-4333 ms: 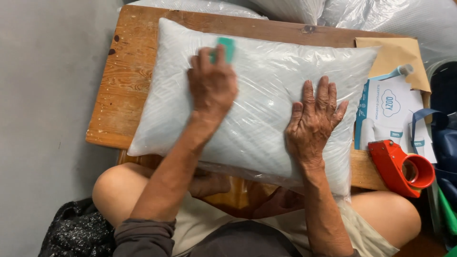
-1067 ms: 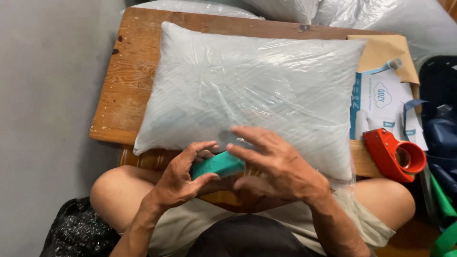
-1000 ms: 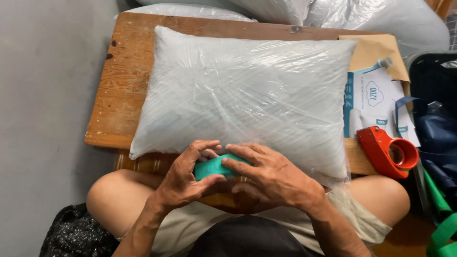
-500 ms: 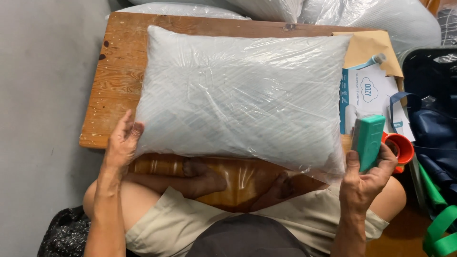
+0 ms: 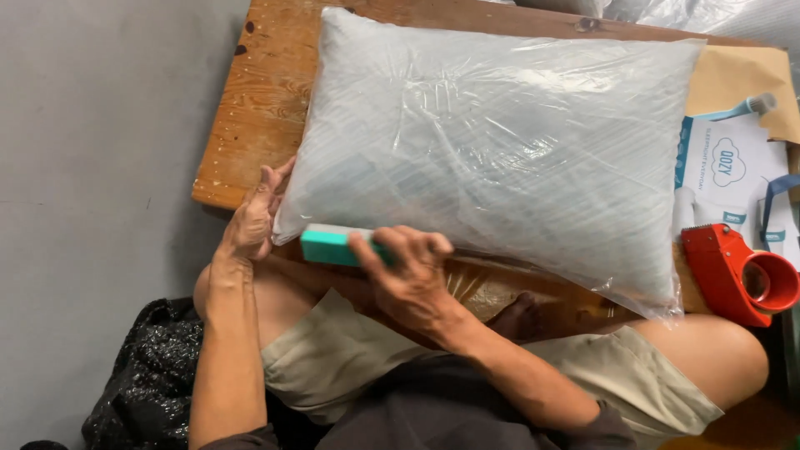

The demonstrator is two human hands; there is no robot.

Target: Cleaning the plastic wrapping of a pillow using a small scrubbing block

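Moved across from the far right side, the right hand (image 5: 408,275) is now gripping the teal block (image 5: 333,245) at the near left edge of the bagged pillow (image 5: 500,150).
Its fingers are curling around the block, pressing it against the plastic, while the left hand (image 5: 254,218) is bracing the pillow's left corner with fingers loosely spread; the pillow is lying on the wooden worktop (image 5: 258,108), with a red tape dispenser (image 5: 737,275) sitting to the right.

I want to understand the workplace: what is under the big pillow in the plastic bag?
The pillow lies on a wooden table. At its right end, brown paper continues beneath it. The rest underneath is covered.
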